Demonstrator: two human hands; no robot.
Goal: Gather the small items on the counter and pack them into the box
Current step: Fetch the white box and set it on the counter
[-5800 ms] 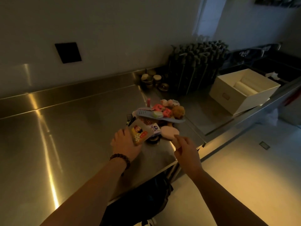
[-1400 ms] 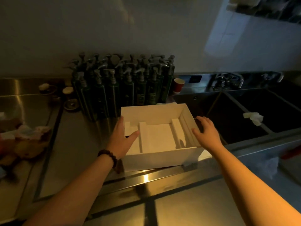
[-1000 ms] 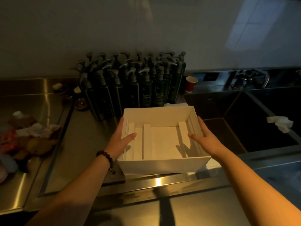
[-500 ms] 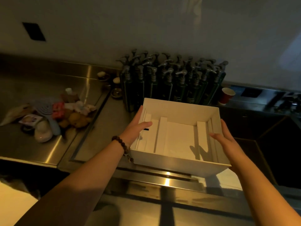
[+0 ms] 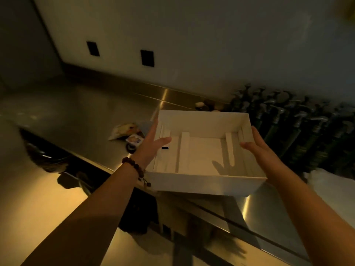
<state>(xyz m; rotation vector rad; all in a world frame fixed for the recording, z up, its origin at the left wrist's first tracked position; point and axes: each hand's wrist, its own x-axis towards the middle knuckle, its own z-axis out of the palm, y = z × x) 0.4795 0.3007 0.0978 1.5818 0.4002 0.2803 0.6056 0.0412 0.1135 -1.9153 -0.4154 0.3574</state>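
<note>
A white open box [image 5: 203, 184] with inner cardboard strips hangs above the steel counter [image 5: 76, 116], held between both hands. My left hand [image 5: 151, 146] grips its left wall, thumb hooked inside. My right hand [image 5: 259, 150] presses its right wall, thumb over the rim. The box holds no items. A pile of small items [image 5: 128, 131], packets and a dark round piece, lies on the counter just left of the box; the box and my left hand hide most of it.
Several dark pump bottles [image 5: 299, 127] stand in rows at the right against the wall. Small round jars [image 5: 207, 106] sit behind the box. Two black wall sockets [image 5: 147, 58] are above. The counter's front edge [image 5: 86, 160] runs diagonally; floor lies below.
Both hands took the box at its sides, lifted it and carried it left from beside the sink to the pile of small items. The view swung left with it.
</note>
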